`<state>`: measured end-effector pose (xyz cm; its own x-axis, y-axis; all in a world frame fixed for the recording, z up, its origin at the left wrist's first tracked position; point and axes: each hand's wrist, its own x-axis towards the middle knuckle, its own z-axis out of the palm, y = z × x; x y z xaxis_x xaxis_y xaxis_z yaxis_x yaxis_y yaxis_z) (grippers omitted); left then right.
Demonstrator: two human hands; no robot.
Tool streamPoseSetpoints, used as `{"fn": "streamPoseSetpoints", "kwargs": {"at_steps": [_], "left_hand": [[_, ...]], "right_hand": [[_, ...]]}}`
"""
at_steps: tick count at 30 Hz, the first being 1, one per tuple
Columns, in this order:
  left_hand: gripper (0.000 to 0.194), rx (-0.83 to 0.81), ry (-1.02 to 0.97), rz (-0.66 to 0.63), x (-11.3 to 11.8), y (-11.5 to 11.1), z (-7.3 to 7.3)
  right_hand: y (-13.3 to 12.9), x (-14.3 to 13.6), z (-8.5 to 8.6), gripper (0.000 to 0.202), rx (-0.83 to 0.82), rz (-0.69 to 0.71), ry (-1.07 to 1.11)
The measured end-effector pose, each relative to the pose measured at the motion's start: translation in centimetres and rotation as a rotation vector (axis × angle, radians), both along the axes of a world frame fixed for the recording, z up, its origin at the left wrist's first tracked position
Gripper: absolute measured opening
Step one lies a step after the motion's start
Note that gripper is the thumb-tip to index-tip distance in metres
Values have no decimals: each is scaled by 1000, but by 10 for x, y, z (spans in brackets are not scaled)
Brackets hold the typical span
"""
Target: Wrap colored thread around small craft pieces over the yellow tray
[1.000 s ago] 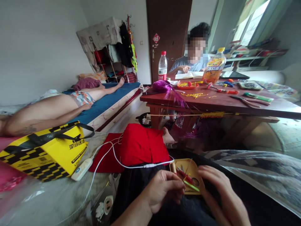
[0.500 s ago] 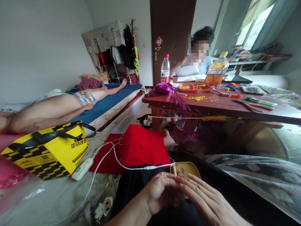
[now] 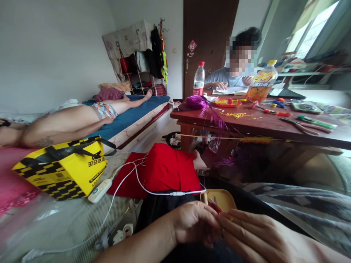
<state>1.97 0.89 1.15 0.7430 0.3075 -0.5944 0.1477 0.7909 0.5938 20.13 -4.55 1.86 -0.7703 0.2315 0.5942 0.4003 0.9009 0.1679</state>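
Note:
My left hand (image 3: 189, 223) is closed, its fingers curled and pinched, above dark cloth at my lap. My right hand (image 3: 255, 233) meets it from the right, fingers pressed together and fingertips touching the left ones. What they pinch is mostly hidden. A tiny yellow bit (image 3: 231, 219) shows between the right fingers. Just beyond the fingertips is a slim red object (image 3: 215, 207); whether it is held or lies in the tray I cannot tell. Behind the hands, a yellow-tan tray (image 3: 229, 197) holds a pointed metal piece.
A white cable with an inline connector (image 3: 175, 193) crosses red cloth (image 3: 170, 168). A yellow bag (image 3: 68, 171) stands left. On the red-brown table (image 3: 197, 116) are bottles, purple strands (image 3: 199, 102), yellow pieces and pliers (image 3: 301, 126). One person sits behind it; another lies on a bed.
The view has swung slightly left. My hands have drawn a little apart, and the red object now shows at the fingertips. The seated person's hand has lowered to the open book.

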Motion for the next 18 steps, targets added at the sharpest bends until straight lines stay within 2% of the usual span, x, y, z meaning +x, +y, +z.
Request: {"fn": "streamPoseSetpoints", "kwargs": {"at_steps": [4,7,13,18], "left_hand": [[7,181,47,105,1,1,6],[8,372,71,166,2,1,11],[9,643,104,158,4,6,13],[10,842,121,154,5,4,15]], "right_hand": [[0,-4,-3,44,-139,-128,105],[3,-10,-5,32,-338,-243,279],[11,-19,-5,21,-852,-399,456],[15,-23,-3,27,-1005,-501,531]]}}
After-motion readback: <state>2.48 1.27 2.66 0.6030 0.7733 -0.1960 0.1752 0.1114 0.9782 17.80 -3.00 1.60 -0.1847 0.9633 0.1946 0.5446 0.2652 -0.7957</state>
